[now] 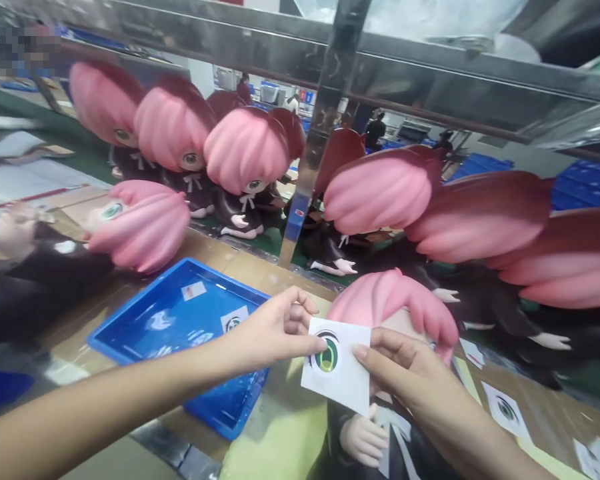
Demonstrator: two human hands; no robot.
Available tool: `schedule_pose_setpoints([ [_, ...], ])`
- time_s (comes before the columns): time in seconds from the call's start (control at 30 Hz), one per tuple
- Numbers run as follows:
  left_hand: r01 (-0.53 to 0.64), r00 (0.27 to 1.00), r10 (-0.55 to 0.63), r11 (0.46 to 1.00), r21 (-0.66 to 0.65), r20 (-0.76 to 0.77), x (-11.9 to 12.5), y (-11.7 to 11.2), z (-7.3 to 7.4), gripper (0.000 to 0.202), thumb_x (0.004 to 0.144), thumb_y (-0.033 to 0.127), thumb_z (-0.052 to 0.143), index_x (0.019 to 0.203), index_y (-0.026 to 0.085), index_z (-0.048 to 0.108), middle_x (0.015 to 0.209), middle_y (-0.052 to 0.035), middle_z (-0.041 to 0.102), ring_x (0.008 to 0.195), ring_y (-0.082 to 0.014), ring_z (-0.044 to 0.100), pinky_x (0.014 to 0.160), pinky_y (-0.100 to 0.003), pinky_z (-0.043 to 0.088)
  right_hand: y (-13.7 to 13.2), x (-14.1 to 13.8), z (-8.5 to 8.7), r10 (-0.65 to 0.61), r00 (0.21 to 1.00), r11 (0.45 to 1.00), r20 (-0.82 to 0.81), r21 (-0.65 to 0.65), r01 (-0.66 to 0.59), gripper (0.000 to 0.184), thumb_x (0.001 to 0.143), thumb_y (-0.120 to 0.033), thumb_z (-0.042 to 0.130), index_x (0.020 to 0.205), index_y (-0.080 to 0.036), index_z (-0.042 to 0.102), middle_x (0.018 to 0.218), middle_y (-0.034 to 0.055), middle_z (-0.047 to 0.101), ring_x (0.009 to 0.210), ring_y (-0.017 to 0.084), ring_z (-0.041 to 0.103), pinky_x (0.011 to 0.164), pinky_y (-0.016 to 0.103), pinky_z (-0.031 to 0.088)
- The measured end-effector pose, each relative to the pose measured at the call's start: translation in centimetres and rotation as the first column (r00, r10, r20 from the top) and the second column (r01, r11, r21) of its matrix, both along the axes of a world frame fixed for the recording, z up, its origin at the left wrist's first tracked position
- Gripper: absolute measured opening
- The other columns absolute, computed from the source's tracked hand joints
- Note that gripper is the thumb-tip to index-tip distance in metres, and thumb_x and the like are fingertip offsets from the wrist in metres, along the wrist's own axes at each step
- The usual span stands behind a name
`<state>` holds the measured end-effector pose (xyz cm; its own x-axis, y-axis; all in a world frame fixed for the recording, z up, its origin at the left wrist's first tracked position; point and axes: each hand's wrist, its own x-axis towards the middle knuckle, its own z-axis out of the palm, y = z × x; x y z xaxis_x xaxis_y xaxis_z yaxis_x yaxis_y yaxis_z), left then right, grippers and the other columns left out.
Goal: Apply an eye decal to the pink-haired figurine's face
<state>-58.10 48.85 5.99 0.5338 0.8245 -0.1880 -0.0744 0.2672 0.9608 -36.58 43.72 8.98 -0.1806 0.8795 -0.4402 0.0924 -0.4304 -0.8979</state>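
One blue tray (pixel 130 331), one held eye sticker sheet (pixel 337 373)

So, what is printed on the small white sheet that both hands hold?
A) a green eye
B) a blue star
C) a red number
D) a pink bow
A: the white sheet, pinched between the left hand and the right hand, carries a round green eye with a dark outline.

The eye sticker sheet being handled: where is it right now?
In the head view, lower centre: the eye sticker sheet is pinched between left hand and right hand, before the nearest pink-haired doll, right of the blue tray.
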Motion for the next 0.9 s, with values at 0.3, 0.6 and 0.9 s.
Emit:
schedule_pose_setpoints([
  [0.3, 0.069, 0.994, -0.061, 0.994, 0.085, -0.086, 7.5, 0.8, -0.9, 0.037, 0.079, 0.029, 0.072, 0.099, 0.019, 0.043, 0.084, 0.0030, 0.055, 0.073, -0.0112, 0.057, 0.070, -0.029, 0.047, -2.0, 6.1, -1.6, -0.274, 0.961, 0.955, 0.026, -0.112, 0.275, 0.055, 0.071, -0.060, 0.084, 0.092, -0.014, 0.061, 0.091, 0.0056, 0.064, 0.080, 0.015, 0.061, 0.074, 0.023, 0.056],
  [0.6, 0.186, 0.947, -0.100, 0.945, 0.269, -0.306, 9.8, 2.1, 0.0, 0.026, 0.091, 0.033, 0.061, 0.103, 0.022, 0.040, 0.085, 0.0028, 0.060, 0.068, -0.0134, 0.063, 0.060, -0.028, 0.049, -0.6, 8.2, -1.5, -0.429, 0.900, 0.902, 0.083, -0.020, 0.432, 0.060, 0.076, -0.044, 0.082, 0.109, -0.019, 0.039, 0.075, -0.0005, 0.065, 0.064, 0.014, 0.063, 0.064, 0.024, 0.056],
  [0.9, 0.311, 0.833, 0.044, 0.786, 0.533, -0.551, 10.5, 1.8, 0.5, 0.017, 0.095, 0.030, 0.051, 0.107, 0.024, 0.040, 0.087, 0.0017, 0.061, 0.069, -0.0156, 0.065, 0.059, -0.027, 0.046, -0.1, 8.2, -0.9, -0.488, 0.866, 0.872, 0.109, 0.012, 0.490, 0.052, 0.077, -0.041, 0.081, 0.098, -0.022, 0.037, 0.069, -0.0021, 0.063, 0.054, 0.015, 0.060, 0.055, 0.027, 0.055],
])
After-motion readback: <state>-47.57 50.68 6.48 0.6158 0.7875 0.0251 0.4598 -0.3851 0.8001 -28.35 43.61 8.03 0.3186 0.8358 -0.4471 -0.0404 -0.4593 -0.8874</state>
